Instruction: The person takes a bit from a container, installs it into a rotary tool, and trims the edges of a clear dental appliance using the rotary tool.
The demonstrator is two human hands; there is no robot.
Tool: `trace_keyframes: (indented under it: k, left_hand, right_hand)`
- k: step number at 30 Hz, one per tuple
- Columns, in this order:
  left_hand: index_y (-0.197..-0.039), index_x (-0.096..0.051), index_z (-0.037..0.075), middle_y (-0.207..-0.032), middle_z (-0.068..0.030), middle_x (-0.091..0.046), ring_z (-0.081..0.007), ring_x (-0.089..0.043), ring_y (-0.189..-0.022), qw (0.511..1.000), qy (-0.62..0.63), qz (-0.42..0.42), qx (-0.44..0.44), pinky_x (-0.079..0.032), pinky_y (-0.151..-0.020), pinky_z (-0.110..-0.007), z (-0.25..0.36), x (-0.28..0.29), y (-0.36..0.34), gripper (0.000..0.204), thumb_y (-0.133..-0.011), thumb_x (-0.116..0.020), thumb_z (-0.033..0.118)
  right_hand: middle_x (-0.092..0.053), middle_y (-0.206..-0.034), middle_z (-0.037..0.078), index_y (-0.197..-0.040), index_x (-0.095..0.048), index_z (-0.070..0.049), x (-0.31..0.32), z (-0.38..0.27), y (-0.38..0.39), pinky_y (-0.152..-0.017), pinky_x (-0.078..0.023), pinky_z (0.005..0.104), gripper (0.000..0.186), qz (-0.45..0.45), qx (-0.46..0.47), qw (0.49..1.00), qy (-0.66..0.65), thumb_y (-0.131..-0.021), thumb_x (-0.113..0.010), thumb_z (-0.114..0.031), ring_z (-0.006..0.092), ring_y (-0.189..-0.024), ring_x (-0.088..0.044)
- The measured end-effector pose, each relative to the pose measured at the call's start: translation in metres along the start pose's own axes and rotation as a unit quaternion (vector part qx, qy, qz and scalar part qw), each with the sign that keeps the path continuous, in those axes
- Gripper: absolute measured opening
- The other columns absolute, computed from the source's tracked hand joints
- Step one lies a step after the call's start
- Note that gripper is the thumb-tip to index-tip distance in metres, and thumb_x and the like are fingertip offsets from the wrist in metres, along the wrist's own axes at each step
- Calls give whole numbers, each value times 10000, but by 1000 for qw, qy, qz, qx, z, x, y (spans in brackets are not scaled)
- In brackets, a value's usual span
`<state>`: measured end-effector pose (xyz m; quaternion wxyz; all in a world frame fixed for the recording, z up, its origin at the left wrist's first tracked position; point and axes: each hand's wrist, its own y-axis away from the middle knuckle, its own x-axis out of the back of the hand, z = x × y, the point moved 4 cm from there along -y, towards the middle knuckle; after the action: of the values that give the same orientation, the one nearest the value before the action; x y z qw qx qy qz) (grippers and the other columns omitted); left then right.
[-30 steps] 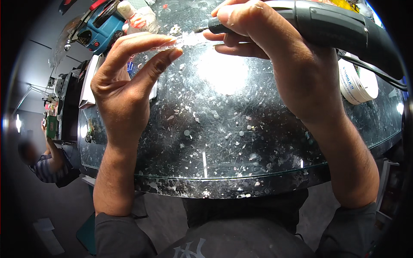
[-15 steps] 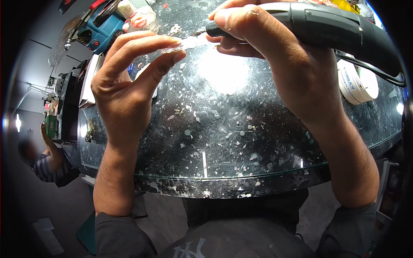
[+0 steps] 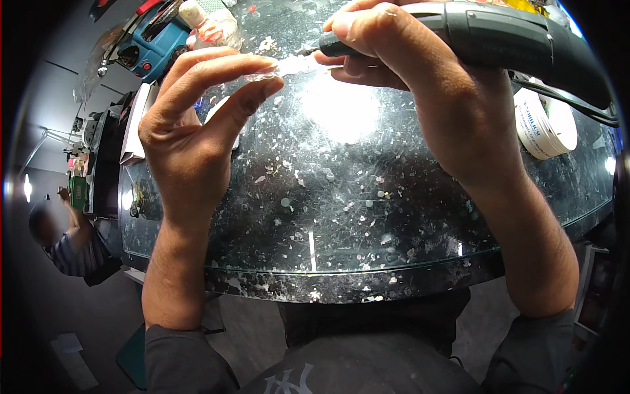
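Note:
My left hand [image 3: 193, 131] pinches a small clear, glassy-looking piece [image 3: 294, 65] between thumb and fingertips. Its exact kind is hard to make out in the glare. Wrapped in my right hand [image 3: 453, 105] is a thick dark grey rotary handpiece [image 3: 499, 36], pointing left. A thin bur [image 3: 307, 51] sticks out of its nose, close to the far edge of the clear piece; I cannot tell whether they touch. Both hands are raised over the far part of a dark, speckled, glass-topped bench [image 3: 341, 210].
At the right stands a white tub [image 3: 545, 128], with a black cable [image 3: 567, 108] running beside it. A blue machine [image 3: 154, 49] and a pinkish-white bottle [image 3: 216, 29] are at the far left. Pale crumbs are scattered over the bench. Another person [image 3: 75, 240] works at the left.
My right hand and the handpiece have shifted slightly to the right, and the bur shows more clearly. My left hand stays put. The other person's arm has moved a little.

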<state>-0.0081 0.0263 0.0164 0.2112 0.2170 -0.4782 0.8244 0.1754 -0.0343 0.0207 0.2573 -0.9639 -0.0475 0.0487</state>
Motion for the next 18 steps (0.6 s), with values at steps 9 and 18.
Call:
trace_keyframes:
  k: [9,18]
  left_hand:
    - [-977,-704,14,-983,-74,-659,-162,-587,-971,1000,3,1,6,-439,-899,-318,0,-1,0,233,-753,-739,-37]
    - [-974,-688,2,-979,-85,-666,-153,-612,-960,994,71,3,82,-470,-890,-293,-3,-3,3,205,-776,-738,-22]
  right_hand:
    - [-606,-1152,108,-1170,-583,-26,0,0,2,-862,-513,302,334,-7,2,1000,15,-857,-689,-77,144,-999,-615]
    - [-608,-1150,109,-1169,-582,-25,-3,1,-2,-857,-516,300,336,-16,6,1000,26,-855,-690,-71,143,-994,-617]
